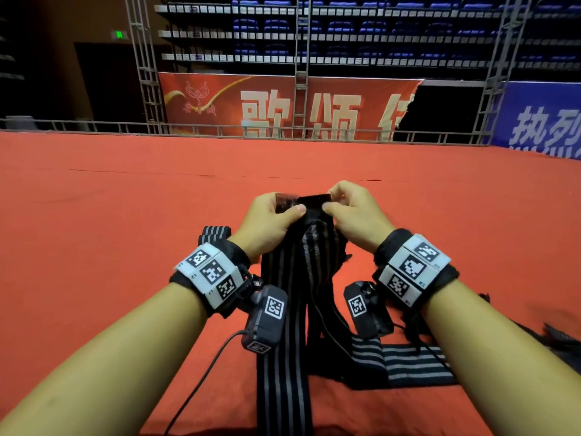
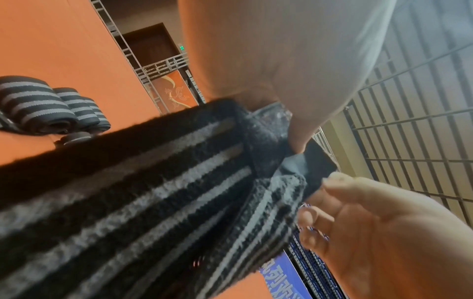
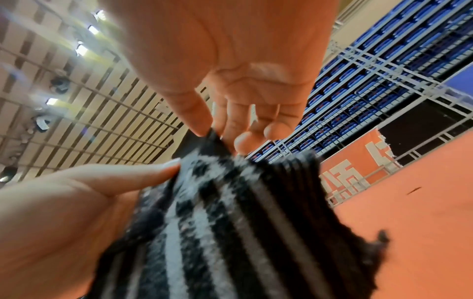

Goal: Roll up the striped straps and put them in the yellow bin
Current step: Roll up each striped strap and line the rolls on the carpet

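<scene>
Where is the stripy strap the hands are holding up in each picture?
Head view: the black and grey striped woven strap hangs down the middle, its top end pinched by the left hand and the right hand.
Left wrist view: it fills the lower left.
Right wrist view: it fills the lower middle.
Shared landmark: the red cloth-covered surface.
</scene>
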Action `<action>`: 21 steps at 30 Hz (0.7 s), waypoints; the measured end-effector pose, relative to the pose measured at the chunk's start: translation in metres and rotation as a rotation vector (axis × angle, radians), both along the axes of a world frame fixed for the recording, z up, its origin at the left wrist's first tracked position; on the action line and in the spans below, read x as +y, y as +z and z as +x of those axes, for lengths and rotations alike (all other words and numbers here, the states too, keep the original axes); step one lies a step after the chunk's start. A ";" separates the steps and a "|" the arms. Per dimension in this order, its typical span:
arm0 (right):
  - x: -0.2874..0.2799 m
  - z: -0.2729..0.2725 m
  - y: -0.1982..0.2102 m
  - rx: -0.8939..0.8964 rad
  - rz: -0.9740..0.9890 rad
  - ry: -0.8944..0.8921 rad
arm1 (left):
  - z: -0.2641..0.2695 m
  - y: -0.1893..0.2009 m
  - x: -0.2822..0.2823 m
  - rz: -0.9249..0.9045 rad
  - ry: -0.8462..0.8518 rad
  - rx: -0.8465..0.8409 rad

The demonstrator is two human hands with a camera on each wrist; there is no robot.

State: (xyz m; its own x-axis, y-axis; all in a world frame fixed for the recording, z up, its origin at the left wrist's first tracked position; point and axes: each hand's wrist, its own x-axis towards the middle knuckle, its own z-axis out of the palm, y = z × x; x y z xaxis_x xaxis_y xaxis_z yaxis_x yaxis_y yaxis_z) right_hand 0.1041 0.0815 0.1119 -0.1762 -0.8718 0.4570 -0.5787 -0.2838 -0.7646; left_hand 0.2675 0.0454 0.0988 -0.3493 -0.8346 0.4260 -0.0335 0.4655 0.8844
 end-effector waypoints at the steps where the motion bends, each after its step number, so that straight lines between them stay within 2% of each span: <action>1: 0.000 -0.007 -0.001 -0.023 0.015 0.021 | 0.002 0.002 -0.002 -0.005 0.009 0.000; 2: 0.001 -0.015 -0.003 0.004 0.049 0.045 | 0.005 0.003 -0.004 -0.002 0.011 -0.001; 5: 0.000 -0.033 -0.021 0.236 0.213 0.108 | 0.011 0.008 -0.007 0.037 -0.045 -0.004; 8: -0.007 -0.035 -0.042 0.383 0.270 0.171 | 0.015 0.013 -0.008 0.045 -0.078 -0.007; 14: -0.012 -0.018 -0.029 0.506 0.066 0.182 | 0.028 0.017 -0.014 0.074 -0.188 -0.060; 17: -0.015 -0.011 -0.020 0.637 0.100 0.216 | 0.034 0.017 -0.017 0.098 -0.211 -0.069; 21: -0.022 -0.014 -0.026 0.547 0.068 0.155 | 0.036 0.016 -0.026 0.091 -0.114 -0.011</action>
